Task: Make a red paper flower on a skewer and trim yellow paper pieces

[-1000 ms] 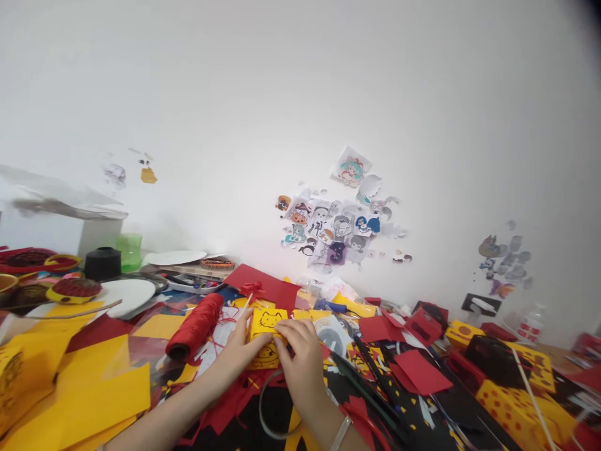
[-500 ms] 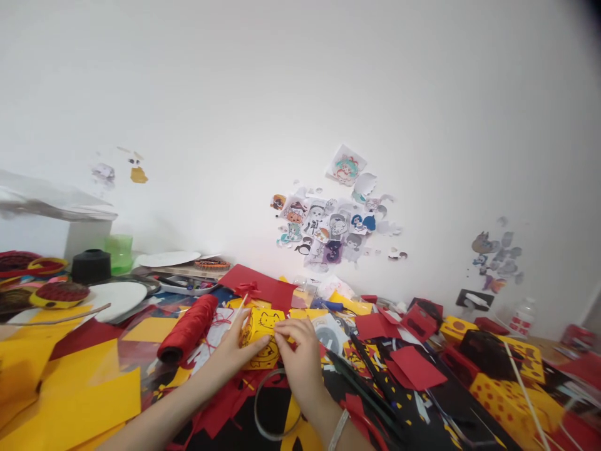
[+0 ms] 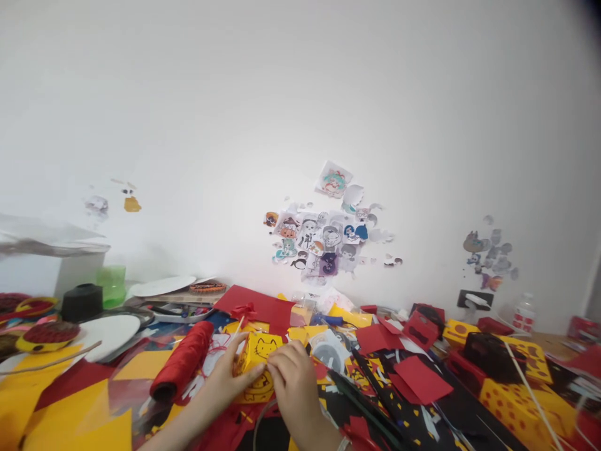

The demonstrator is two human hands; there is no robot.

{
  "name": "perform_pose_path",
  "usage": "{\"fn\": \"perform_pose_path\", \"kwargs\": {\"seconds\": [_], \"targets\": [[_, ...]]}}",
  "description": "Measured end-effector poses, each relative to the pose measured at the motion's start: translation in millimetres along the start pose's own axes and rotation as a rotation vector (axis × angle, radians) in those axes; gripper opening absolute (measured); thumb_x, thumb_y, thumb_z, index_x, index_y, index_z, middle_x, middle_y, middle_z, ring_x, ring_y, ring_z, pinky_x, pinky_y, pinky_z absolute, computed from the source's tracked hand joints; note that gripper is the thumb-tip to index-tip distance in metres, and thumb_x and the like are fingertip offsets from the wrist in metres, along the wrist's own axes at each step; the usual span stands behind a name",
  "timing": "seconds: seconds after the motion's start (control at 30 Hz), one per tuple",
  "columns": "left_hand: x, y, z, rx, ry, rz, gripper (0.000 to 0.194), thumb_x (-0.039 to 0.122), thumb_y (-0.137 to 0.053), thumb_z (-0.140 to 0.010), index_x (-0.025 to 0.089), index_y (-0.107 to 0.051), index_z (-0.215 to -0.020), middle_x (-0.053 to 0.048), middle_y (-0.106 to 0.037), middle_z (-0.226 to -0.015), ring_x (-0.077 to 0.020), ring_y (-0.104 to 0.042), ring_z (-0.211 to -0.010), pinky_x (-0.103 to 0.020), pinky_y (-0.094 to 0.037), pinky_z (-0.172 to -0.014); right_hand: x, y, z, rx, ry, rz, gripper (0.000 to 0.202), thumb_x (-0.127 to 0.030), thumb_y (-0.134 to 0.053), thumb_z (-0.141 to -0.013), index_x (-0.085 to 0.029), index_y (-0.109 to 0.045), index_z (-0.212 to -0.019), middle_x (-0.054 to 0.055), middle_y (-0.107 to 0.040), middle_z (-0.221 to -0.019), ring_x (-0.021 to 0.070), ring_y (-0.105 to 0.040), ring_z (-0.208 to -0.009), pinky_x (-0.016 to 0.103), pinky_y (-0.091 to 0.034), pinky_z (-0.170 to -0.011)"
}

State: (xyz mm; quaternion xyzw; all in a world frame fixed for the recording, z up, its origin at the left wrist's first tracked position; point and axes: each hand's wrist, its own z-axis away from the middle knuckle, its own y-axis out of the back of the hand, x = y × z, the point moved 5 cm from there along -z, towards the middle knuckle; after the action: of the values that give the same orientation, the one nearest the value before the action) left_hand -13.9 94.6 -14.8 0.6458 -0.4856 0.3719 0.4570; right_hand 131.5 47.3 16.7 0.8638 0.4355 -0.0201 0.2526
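Observation:
A small yellow paper box [image 3: 263, 346] with black cat drawings stands at the lower middle of the head view. My left hand [image 3: 230, 374] grips its left side, the thumb lying across the front face. On the other side, my right hand [image 3: 295, 383] has its fingers bunched against the box's right front edge. Whether a small piece is pinched there is hidden. A thin pale stick [image 3: 240, 326] rises behind my left fingers, close to a red bow [image 3: 245, 311]. Part of a roll of tape [image 3: 257, 427] shows below my right hand.
A red thread spool [image 3: 184, 362] lies left of my hands. Yellow paper sheets [image 3: 79, 416] cover the left front. Red paper squares [image 3: 423, 379], dark scissor-like handles [image 3: 359, 401] and yellow spotted boxes [image 3: 521, 407] lie to the right. A white wall [image 3: 300, 94] with stickers stands behind.
The view has tipped up a little, so the table sits lower in it. My right fingers have bunched closer over the box's right side; my left hand keeps its grip.

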Motion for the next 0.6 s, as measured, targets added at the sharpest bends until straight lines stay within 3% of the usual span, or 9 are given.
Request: {"fn": "perform_pose_path", "kwargs": {"seconds": [0.23,0.37,0.6], "targets": [[13,1.3,4,0.002,-0.074,-0.203,0.057,0.050,-0.061,-0.059,0.017,-0.048,-0.103,-0.013,-0.060,-0.108,-0.0296,-0.055,-0.105,-0.044,-0.042,-0.094,2,-7,4,-0.029,0.041,0.089,0.021,-0.009,-0.042,-0.084,-0.019,-0.051,-0.068,0.001,-0.054,-0.070,0.0171,-0.048,-0.071,0.030,-0.041,-0.066],[18,-1.9,6,-0.097,-0.104,-0.159,0.062,0.048,-0.059,-0.065,0.013,-0.042,-0.114,-0.015,-0.057,-0.115,-0.0276,-0.056,-0.105,-0.040,-0.044,-0.091,2,-7,6,-0.055,0.053,0.067,0.026,-0.011,-0.037,-0.087,-0.019,-0.051,-0.067,0.002,-0.053,-0.071,0.0172,-0.046,-0.071,0.031,-0.041,-0.067],[9,-2.0,0,-0.095,-0.098,-0.053,0.059,0.047,-0.062,-0.064,0.016,-0.044,-0.110,-0.012,-0.057,-0.109,-0.0266,-0.057,-0.101,-0.038,-0.046,-0.088,-1,-2,0,-0.050,0.053,0.002,0.023,-0.013,-0.040,-0.087,-0.018,-0.057,-0.074,0.003,-0.058,-0.074,0.0172,-0.048,-0.073,0.031,-0.042,-0.068]]}}
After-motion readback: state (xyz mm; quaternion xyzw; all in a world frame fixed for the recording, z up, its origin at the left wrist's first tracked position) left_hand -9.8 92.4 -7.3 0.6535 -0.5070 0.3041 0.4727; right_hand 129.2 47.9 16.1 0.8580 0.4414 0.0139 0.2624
